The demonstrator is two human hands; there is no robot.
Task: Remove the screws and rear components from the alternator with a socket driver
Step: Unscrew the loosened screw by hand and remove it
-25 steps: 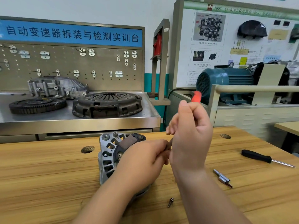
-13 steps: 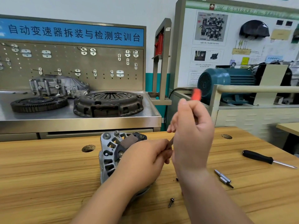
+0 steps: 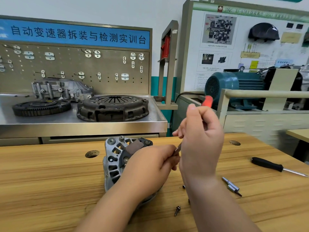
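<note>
I see the alternator (image 3: pixel 115 163) standing on edge on the wooden bench (image 3: pixel 50 181). My left hand (image 3: pixel 150 166) lies over its right side, fingers pinching the tool's shaft. My right hand (image 3: pixel 200 139) is clenched round the socket driver (image 3: pixel 207 101), red handle tip showing above. Loose screw (image 3: pixel 177 210) on the bench between my forearms. Black screwdriver (image 3: pixel 270 166) well to the right.

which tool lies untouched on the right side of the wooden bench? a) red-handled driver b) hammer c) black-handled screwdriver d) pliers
c: the black-handled screwdriver lies alone on the wooden bench, while the right hand grips the red-handled driver.
</note>
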